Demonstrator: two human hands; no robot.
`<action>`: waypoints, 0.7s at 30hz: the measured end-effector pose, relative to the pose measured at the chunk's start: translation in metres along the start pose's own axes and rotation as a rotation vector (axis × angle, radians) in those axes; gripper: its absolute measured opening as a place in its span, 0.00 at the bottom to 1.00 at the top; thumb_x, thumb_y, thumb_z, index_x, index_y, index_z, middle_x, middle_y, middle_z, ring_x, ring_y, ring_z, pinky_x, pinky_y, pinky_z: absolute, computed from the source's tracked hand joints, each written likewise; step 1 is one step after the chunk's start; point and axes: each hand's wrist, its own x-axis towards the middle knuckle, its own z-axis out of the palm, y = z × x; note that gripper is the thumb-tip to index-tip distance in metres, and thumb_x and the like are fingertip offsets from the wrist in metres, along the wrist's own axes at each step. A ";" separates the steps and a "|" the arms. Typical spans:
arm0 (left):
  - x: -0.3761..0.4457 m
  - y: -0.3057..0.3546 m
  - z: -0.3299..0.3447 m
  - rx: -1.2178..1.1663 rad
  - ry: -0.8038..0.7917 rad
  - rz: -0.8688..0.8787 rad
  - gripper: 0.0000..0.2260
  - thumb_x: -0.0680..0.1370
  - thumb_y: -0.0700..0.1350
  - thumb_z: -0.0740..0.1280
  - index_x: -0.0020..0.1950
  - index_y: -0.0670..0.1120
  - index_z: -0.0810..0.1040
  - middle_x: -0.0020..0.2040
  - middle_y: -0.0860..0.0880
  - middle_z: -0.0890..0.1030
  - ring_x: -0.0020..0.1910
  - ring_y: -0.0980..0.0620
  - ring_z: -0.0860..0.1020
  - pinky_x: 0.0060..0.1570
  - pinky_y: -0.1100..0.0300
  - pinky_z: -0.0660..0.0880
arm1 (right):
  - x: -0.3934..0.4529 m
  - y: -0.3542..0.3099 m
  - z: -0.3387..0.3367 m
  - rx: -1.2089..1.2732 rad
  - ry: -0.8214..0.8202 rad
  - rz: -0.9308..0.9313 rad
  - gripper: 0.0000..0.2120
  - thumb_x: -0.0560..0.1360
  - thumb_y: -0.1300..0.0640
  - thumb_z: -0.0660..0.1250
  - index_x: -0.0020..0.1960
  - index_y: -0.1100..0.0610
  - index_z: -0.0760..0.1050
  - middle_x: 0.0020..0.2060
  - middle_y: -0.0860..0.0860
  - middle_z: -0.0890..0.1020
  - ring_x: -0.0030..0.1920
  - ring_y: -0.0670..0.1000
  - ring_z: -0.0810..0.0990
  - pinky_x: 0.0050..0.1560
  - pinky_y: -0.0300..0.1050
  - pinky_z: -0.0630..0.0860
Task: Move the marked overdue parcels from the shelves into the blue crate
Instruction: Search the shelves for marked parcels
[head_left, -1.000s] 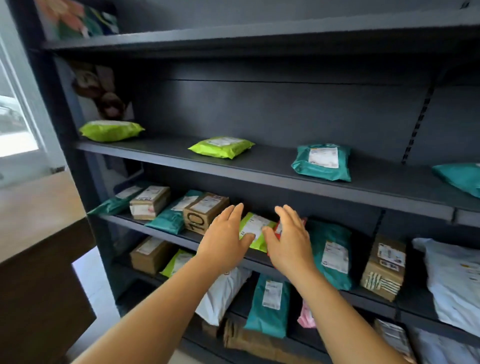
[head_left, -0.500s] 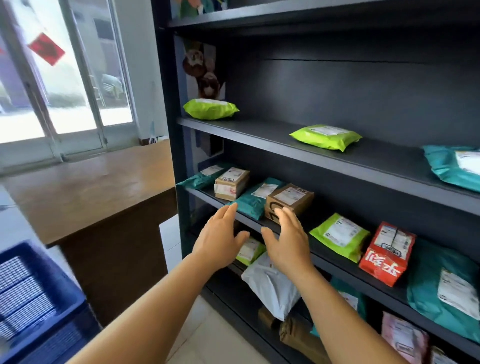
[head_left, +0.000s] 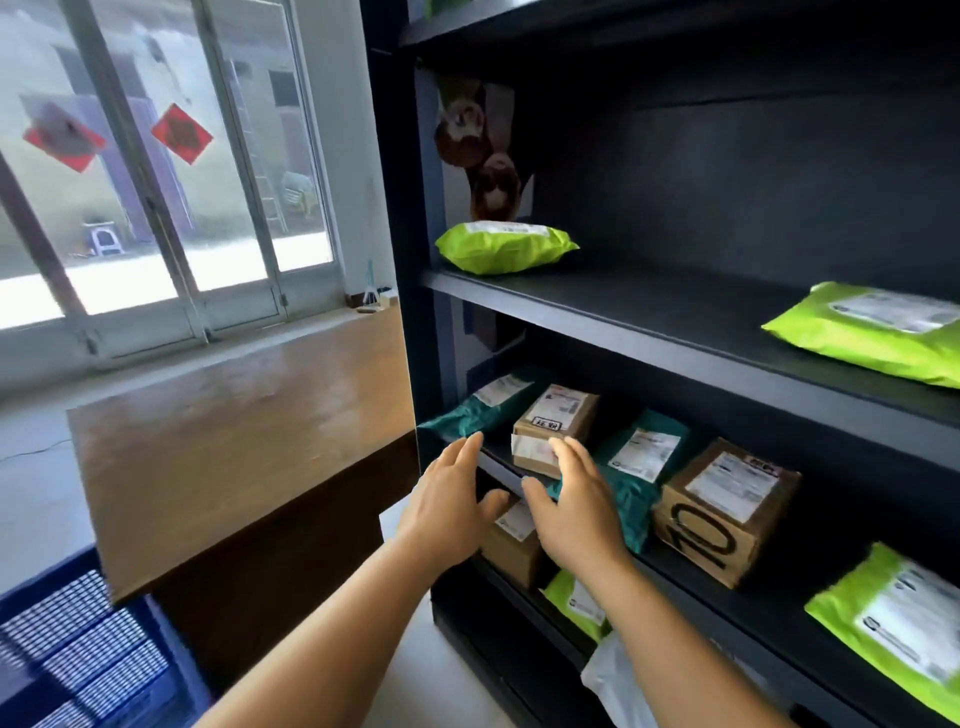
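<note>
Reach step — left hand (head_left: 451, 503) and right hand (head_left: 574, 503), both spread open and empty, flank small brown box (head_left: 555, 429) on middle shelf (head_left: 810, 618). Next: grip it, carry to blue crate (head_left: 78, 654) lower left.

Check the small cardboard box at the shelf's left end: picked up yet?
No. The small cardboard box sits on the shelf; both hands, left hand and right hand, are open.

Shelving unit (head_left: 649, 312) dark blue-grey. Crate (head_left: 78, 654) blue, pale grid pattern inside. Counter (head_left: 234, 441) brown wood grain, darker front. Upper-shelf mailer (head_left: 504, 247) lime green, white label. Small box (head_left: 553, 428) tan cardboard, white labels. Larger box (head_left: 722, 512) brown, black "10" marked. Flat mailer (head_left: 480, 408) teal. Window stickers (head_left: 182, 133) red diamonds.
</note>
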 end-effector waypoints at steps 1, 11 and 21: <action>0.011 -0.006 -0.001 0.009 0.005 -0.008 0.34 0.78 0.53 0.65 0.78 0.51 0.51 0.77 0.52 0.58 0.74 0.50 0.61 0.70 0.53 0.65 | 0.013 -0.002 0.006 0.013 -0.005 -0.010 0.28 0.79 0.49 0.60 0.76 0.51 0.57 0.77 0.46 0.56 0.76 0.49 0.55 0.74 0.50 0.59; 0.094 -0.065 0.014 0.019 -0.029 -0.082 0.34 0.78 0.53 0.65 0.78 0.50 0.51 0.77 0.51 0.59 0.70 0.47 0.67 0.67 0.52 0.67 | 0.093 0.000 0.059 0.087 -0.057 0.065 0.27 0.79 0.49 0.60 0.75 0.50 0.58 0.75 0.46 0.60 0.74 0.49 0.59 0.71 0.51 0.63; 0.180 -0.130 0.049 -0.030 -0.121 -0.043 0.32 0.78 0.52 0.64 0.78 0.50 0.52 0.76 0.51 0.60 0.74 0.48 0.61 0.69 0.54 0.65 | 0.152 0.009 0.116 0.042 -0.084 0.164 0.27 0.79 0.53 0.59 0.76 0.51 0.57 0.76 0.48 0.59 0.75 0.48 0.60 0.71 0.43 0.59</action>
